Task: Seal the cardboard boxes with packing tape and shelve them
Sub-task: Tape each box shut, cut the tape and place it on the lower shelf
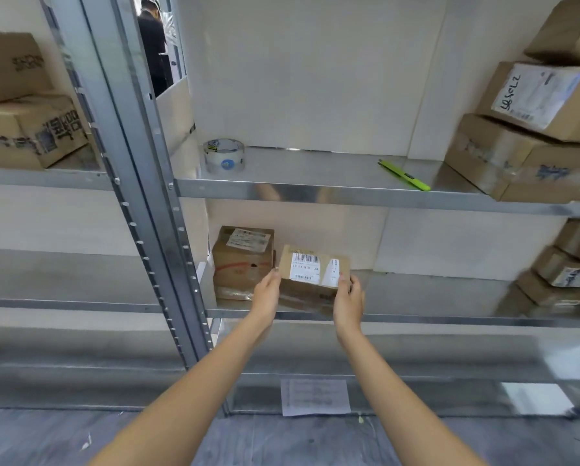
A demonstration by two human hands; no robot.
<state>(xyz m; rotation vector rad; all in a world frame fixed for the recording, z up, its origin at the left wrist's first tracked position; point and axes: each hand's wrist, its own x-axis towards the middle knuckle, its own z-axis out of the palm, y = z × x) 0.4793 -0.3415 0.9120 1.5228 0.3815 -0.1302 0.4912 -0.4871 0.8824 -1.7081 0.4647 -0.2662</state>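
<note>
A small cardboard box (310,280) with white barcode labels on top sits at the front of the lower metal shelf (433,319). My left hand (267,292) holds its left side and my right hand (348,302) grips its right side. Just left of it stands another labelled cardboard box (243,260), close to or touching the first. A roll of clear packing tape (224,155) stands on the upper shelf (315,193), above and left of my hands.
A green cutter (404,175) lies on the upper shelf. Stacked boxes (534,136) fill the right end of the upper shelf, more boxes (564,274) sit at the lower right, and others (22,129) at the far left. A metal upright (154,203) divides the bays.
</note>
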